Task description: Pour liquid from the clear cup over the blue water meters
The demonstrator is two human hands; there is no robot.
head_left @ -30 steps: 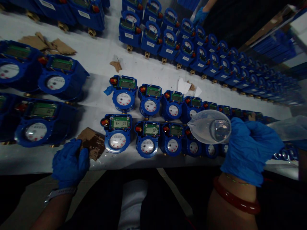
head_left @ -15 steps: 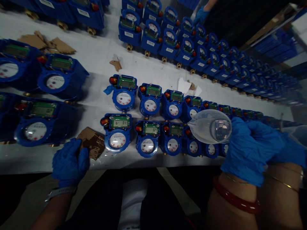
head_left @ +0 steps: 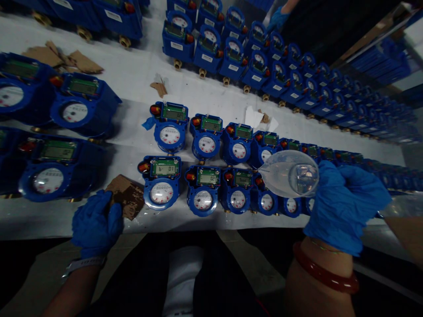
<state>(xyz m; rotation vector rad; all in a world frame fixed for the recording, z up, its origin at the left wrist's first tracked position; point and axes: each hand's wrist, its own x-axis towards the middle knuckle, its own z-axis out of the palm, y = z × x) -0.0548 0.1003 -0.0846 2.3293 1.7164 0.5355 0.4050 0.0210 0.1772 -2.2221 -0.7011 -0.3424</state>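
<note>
My right hand [head_left: 343,207], in a blue glove, is closed around a clear plastic squeeze bottle [head_left: 291,174]. The bottle lies on its side, its nozzle pointing left over the near row of blue water meters [head_left: 203,190]. My left hand [head_left: 95,224], also gloved, rests at the table's front edge with curled fingers touching a brown cardboard scrap [head_left: 127,200]. Beside that scrap, the leftmost near meter [head_left: 161,181] shows digits on its green display. A second row of meters [head_left: 206,136] lies just behind.
A long row of blue meters [head_left: 264,66] runs along the far side of the white table [head_left: 198,94]. Larger meters [head_left: 49,167] sit at the left. Cardboard scraps [head_left: 62,57] and paper bits [head_left: 256,118] lie about. Another person's gloved hand [head_left: 277,20] shows at the top.
Both my hands and the bottle stay almost still. A co-worker's gloved hand and arm that came in at the right edge half a second ago has drawn back.
</note>
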